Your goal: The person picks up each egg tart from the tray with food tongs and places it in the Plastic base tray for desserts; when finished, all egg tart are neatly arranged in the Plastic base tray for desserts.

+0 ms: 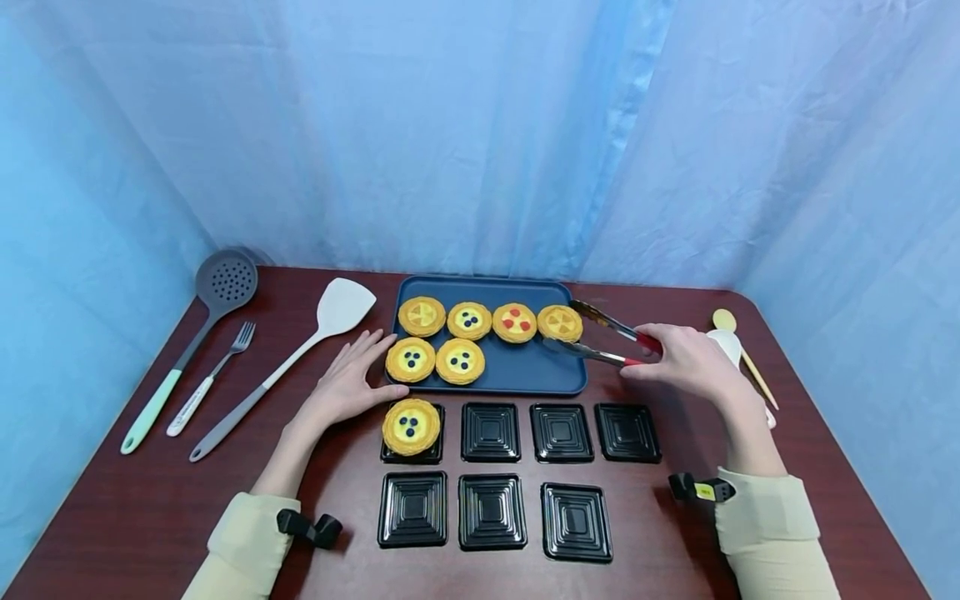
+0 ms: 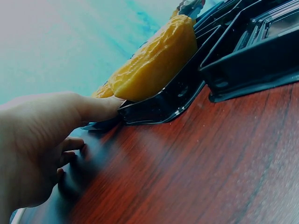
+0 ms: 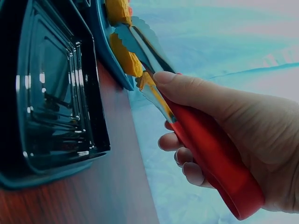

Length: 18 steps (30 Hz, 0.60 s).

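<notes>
In my right hand (image 1: 686, 358) I hold red-handled metal tongs (image 3: 210, 154), their spread tips on either side of a plain-topped egg tart (image 1: 560, 323) at the right end of a blue tray (image 1: 525, 375). Whether the tips touch that tart I cannot tell. Several more tarts lie on the tray, some with blueberries, one with red pieces (image 1: 514, 322). My left hand (image 1: 348, 379) rests at the tray's left edge with fingers spread. Just below its thumb, a blueberry tart (image 1: 411, 427) sits on a small black square tray (image 2: 154, 109).
Several black square trays (image 1: 491, 433) stand in two rows before the blue tray. At left lie a slotted skimmer (image 1: 225, 283), a fork (image 1: 217, 375) and a white spatula (image 1: 337, 308). A wooden spoon (image 1: 725, 320) and a white utensil (image 1: 726, 342) lie at right. Blue curtains surround the table.
</notes>
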Tool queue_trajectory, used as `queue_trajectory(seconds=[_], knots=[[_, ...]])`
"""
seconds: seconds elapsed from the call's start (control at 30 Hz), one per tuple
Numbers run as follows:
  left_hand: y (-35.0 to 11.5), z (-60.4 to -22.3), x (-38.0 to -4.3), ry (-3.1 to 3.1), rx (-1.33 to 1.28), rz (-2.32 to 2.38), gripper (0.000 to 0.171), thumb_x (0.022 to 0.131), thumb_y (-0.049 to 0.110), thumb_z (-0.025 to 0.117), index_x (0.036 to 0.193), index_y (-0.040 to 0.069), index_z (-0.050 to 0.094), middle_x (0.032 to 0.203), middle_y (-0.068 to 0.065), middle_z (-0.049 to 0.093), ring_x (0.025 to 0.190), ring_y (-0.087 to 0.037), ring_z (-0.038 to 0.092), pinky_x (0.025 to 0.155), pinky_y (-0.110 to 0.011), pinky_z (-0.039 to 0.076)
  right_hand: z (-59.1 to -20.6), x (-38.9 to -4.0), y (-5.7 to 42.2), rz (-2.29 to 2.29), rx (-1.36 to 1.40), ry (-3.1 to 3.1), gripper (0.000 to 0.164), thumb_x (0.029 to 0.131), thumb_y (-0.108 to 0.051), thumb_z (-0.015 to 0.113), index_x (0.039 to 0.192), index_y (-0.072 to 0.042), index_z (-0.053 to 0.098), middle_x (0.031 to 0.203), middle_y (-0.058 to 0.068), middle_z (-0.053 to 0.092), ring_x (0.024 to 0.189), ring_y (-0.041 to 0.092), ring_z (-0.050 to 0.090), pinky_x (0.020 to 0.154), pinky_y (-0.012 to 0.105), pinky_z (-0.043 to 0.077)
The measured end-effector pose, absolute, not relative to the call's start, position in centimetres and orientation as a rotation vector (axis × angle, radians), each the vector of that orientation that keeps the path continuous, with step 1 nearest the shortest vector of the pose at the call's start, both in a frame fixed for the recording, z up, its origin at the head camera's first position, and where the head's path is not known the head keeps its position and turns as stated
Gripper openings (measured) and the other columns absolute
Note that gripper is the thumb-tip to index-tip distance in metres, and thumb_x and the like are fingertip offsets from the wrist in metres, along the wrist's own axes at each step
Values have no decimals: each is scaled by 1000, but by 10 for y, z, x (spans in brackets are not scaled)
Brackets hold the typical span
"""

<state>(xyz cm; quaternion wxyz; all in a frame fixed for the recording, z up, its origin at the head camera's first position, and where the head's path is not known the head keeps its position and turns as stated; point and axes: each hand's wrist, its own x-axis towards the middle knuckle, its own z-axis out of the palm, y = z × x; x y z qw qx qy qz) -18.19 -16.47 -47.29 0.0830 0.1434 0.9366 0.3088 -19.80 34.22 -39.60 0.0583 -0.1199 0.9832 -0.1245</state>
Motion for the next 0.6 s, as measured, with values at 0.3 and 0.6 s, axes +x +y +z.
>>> queue_trajectory(seconds=[0.3,0.6], knots=[[-164,-472,-182,2792,425,927,94,90,47,77,164,15,30,172,-17,21,162,-39,9,133,-59,5,-396,-198,341,-356,-368,2989,75,82,-55,82,133,-4,63,84,3,68,70,16,55,58,29,44],[-164,-472,-182,2790,431,931,92,90,47,76,164,14,31,172,-18,21,162,-39,9,132,-59,5,-395,-197,340,-354,-381,2998,69,84,-50,83,132,-4,64,81,3,66,67,16,53,56,29,43]])
